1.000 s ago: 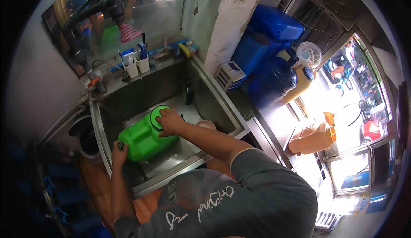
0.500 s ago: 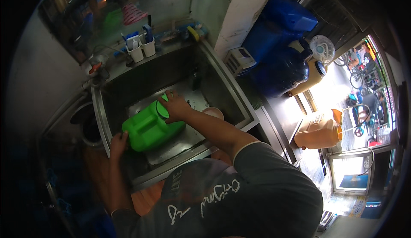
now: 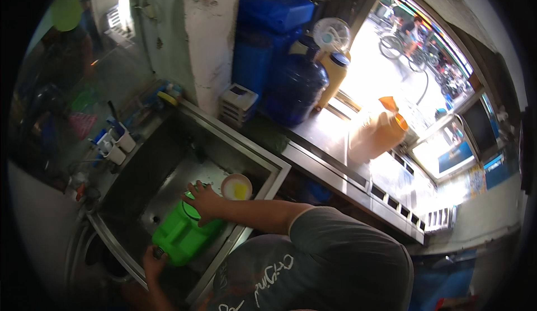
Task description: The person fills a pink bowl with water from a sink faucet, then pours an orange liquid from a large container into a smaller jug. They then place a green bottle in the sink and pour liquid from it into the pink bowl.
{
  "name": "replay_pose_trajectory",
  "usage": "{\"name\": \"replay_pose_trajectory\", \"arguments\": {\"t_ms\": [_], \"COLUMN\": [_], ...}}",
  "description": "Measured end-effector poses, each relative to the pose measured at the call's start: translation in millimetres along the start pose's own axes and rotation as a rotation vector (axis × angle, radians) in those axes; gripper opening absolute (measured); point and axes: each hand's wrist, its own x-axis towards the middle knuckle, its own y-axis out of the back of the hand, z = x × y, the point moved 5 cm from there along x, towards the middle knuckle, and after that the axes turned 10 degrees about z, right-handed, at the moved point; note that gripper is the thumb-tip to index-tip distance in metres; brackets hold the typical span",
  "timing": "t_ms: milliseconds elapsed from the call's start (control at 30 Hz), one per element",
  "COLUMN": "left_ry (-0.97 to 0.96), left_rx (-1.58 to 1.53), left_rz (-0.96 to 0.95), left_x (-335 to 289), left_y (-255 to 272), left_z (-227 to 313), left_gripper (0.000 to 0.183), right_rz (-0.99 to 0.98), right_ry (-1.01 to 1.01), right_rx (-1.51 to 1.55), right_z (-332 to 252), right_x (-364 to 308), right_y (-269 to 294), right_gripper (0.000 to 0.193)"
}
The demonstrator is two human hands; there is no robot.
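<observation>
A bright green plastic jug [image 3: 180, 234] lies on its side in a steel sink [image 3: 168, 160], its wide round end toward the upper right. My right hand [image 3: 205, 203] grips that end, fingers spread over the rim. At the opposite lower corner, my left hand [image 3: 153, 263] closes its fingers around a small dark round part that looks like a cap on the jug. Beside my right wrist sits a pale round bowl [image 3: 228, 183] with a yellow sponge [image 3: 240, 190] in it.
White holders [image 3: 116, 153] with brushes stand on the sink's back left edge, near a tap with a red handle [image 3: 80, 190]. On the right, a steel counter [image 3: 319, 162] carries an orange jug [image 3: 373, 134], a dark blue water bottle [image 3: 293, 90] and a yellow container [image 3: 334, 76].
The view has swung to the right, so the sink now appears farther left and the counter shows more. The bowl and its sponge have come into fuller sight. Both hands remain on the green jug.
</observation>
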Motion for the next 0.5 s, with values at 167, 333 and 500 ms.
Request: {"name": "replay_pose_trajectory", "arguments": {"t_ms": [167,333,500], "left_ry": [0.474,0.144,0.366], "left_rx": [0.007,0.006,0.099], "left_rz": [-0.123,-0.053,-0.006], "left_x": [-14,-13,-18], "left_y": [1,15,15], "left_z": [-17,23,23], "left_gripper": [0.051,0.052,0.058], "right_rz": [0.064,0.584,1.159], "right_ry": [0.121,-0.175,-0.452], "right_rx": [0.119,0.473,0.513], "right_z": [17,117,251], "right_x": [6,70,106], "right_y": [3,134,315], "right_gripper": [0.096,0.056,0.037]}}
